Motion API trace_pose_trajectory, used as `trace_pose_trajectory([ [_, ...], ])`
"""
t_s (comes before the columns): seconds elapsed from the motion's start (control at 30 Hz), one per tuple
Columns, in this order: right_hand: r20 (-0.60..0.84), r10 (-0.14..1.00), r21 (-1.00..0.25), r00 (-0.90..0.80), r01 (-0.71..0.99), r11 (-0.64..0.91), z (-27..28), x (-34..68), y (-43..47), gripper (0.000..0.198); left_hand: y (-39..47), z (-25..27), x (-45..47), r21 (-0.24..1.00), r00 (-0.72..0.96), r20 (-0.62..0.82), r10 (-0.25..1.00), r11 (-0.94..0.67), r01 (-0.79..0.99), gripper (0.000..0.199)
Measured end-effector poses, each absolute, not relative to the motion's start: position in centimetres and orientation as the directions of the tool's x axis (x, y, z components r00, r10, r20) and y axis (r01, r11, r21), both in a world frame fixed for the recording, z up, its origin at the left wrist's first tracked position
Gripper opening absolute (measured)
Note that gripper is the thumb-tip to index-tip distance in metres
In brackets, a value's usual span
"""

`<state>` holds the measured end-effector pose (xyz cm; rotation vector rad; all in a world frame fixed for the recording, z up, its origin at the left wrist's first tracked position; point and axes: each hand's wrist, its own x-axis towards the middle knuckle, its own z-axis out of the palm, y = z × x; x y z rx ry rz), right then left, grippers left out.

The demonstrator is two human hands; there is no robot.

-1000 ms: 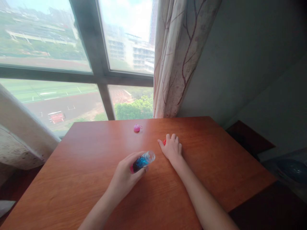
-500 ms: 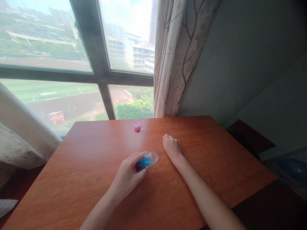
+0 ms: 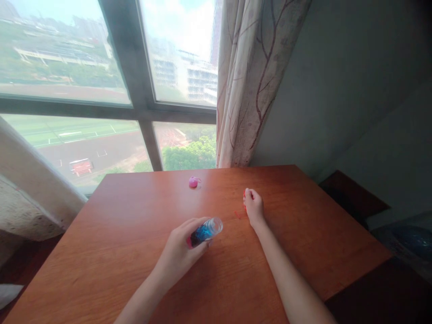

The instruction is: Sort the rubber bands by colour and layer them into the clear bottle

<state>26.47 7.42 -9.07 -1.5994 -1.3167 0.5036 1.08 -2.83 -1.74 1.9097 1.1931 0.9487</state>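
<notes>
My left hand (image 3: 182, 245) is wrapped around a small clear bottle (image 3: 208, 228) with blue, dark and pink colours in it. Its uncapped mouth tilts up and to the right. To the right, my right hand (image 3: 254, 207) is closed, thumb side up, with bits of a thin red string-like thing (image 3: 245, 201) showing at its fingers. Just left of that hand shows a thin red strand (image 3: 238, 214); I cannot tell whether it lies on the table or hangs. Farther back sits a pink cap (image 3: 193, 182) with a small loop.
Both forearms reach over a brown wooden table (image 3: 118, 234). Behind its far edge is a window (image 3: 182, 112) with a patterned curtain (image 3: 249, 90) at its right. Another curtain (image 3: 30, 180) hangs at the left. A grey wall (image 3: 337, 90) rises on the right.
My right hand has moved to the right and turned thumb side up. Red bits now show at its fingers and beside it. My left hand and the bottle stay nearly in place.
</notes>
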Motion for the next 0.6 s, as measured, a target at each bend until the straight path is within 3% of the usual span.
trace_pose_trajectory([
  [0.3, 0.288, 0.953, -0.439, 0.089, 0.897, 0.05, -8.2, 24.7, 5.4, 0.025, -2.8, -1.7, 1.1, 0.84, 0.292, 0.219, 0.931, -0.332, 0.43, 0.033],
  [0.47, 0.259, 0.965, -0.215, 0.04, 0.976, 0.018, -7.9, 23.1, 4.8, 0.018, -2.8, -1.5, 1.2, 0.842, 0.304, 0.229, 0.925, -0.345, 0.414, 0.031],
  [0.6, 0.258, 0.965, -0.112, 0.036, 0.994, -0.008, -7.6, 22.5, 4.4, 0.02, -2.8, -2.1, 1.1, 0.841, 0.284, 0.242, 0.928, -0.347, 0.416, 0.034],
])
